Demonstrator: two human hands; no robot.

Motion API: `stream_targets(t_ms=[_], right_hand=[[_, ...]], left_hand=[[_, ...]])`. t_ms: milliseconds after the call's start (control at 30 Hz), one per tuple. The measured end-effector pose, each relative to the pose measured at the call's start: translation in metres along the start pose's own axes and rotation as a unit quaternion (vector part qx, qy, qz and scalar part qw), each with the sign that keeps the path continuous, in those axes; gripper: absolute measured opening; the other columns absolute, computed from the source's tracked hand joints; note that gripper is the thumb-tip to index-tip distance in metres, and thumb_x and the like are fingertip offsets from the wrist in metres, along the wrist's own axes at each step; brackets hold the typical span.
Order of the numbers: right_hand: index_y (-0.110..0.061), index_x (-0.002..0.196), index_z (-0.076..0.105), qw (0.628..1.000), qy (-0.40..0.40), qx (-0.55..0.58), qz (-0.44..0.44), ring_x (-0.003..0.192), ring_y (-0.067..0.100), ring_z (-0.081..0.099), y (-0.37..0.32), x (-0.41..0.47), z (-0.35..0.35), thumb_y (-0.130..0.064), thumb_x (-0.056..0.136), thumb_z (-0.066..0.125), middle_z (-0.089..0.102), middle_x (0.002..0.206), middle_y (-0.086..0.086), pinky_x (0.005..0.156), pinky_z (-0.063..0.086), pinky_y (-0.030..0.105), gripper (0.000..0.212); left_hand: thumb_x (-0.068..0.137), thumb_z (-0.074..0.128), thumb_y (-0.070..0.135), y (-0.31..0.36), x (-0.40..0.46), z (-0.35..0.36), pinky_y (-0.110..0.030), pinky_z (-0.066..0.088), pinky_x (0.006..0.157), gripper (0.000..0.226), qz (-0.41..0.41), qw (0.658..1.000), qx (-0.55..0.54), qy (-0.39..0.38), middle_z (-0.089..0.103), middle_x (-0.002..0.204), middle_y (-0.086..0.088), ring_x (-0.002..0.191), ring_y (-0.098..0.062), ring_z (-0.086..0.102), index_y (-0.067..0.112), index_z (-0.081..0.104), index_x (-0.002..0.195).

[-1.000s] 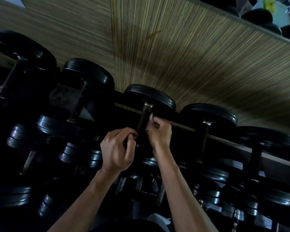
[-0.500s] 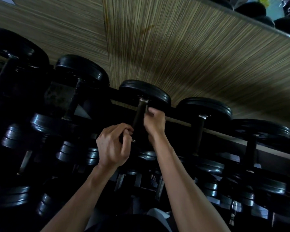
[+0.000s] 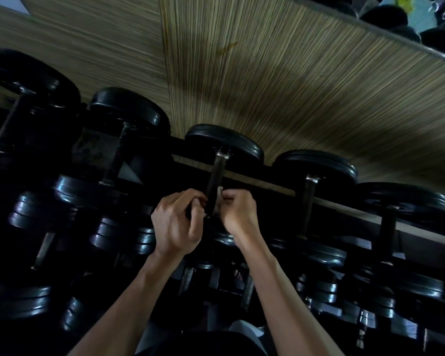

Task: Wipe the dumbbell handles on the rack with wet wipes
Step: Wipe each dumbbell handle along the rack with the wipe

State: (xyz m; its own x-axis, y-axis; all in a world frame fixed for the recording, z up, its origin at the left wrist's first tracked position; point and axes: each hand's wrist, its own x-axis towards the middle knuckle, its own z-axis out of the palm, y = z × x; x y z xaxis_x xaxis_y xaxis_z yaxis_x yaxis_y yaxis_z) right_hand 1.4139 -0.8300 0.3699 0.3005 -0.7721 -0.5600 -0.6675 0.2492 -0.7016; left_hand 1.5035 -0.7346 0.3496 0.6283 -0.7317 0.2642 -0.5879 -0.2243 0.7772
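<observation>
A black dumbbell lies on the top tier of the rack, its dark handle running toward me. My right hand pinches a white wet wipe against the right side of the handle's near end. My left hand is curled at the left side of the same handle, fingertips close to it; whether it grips the handle or a black object is hidden by the fingers.
More black dumbbells line the top tier to the left and right, with lower tiers of smaller ones beneath my arms. A striped wooden wall panel rises behind the rack. The rack's far rail crosses behind the handles.
My right hand slid with the wipe from the far end of the handle, near the weight head, back down to the near end. My left hand stayed beside the handle.
</observation>
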Motion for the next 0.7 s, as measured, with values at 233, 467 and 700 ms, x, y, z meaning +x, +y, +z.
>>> stream_targets(t_ms=[233, 467, 700], right_hand=[[-0.018, 0.099, 0.073, 0.995, -0.027, -0.024, -0.090, 0.071, 0.003, 0.069, -0.011, -0.030, -0.018, -0.035, 0.100, 0.061, 0.071, 0.076, -0.007, 0.052, 0.051, 0.015, 0.021], [-0.014, 0.099, 0.071, 0.988, 0.024, 0.020, -0.148, 0.074, -0.004, 0.069, 0.007, -0.030, -0.021, -0.010, 0.095, 0.068, 0.071, 0.082, -0.010, 0.061, 0.051, 0.012, 0.007], [-0.020, 0.101, 0.069, 0.990, 0.090, 0.059, -0.095, 0.048, 0.002, 0.054, 0.026, -0.037, -0.008, -0.017, 0.104, 0.052, 0.068, 0.072, -0.004, 0.042, 0.038, 0.015, 0.017]], left_hand=[[0.090, 0.056, 0.032, -0.004, 0.010, -0.012, -0.029, 0.053, 0.088, 0.041, -0.052, 0.991, -0.012, -0.126, 0.058, 0.126, 0.014, 0.111, -0.005, 0.058, 0.025, 0.057, 0.130], [0.087, 0.074, 0.021, -0.002, 0.049, -0.018, -0.009, 0.044, 0.085, 0.031, -0.030, 0.936, -0.054, -0.348, 0.066, 0.102, 0.012, 0.099, -0.002, 0.062, 0.024, 0.068, 0.118], [0.096, 0.060, 0.009, 0.001, 0.062, -0.005, -0.006, 0.045, 0.057, 0.008, -0.102, 0.991, 0.044, -0.080, 0.064, 0.089, 0.003, 0.066, 0.001, 0.055, 0.009, 0.064, 0.102]])
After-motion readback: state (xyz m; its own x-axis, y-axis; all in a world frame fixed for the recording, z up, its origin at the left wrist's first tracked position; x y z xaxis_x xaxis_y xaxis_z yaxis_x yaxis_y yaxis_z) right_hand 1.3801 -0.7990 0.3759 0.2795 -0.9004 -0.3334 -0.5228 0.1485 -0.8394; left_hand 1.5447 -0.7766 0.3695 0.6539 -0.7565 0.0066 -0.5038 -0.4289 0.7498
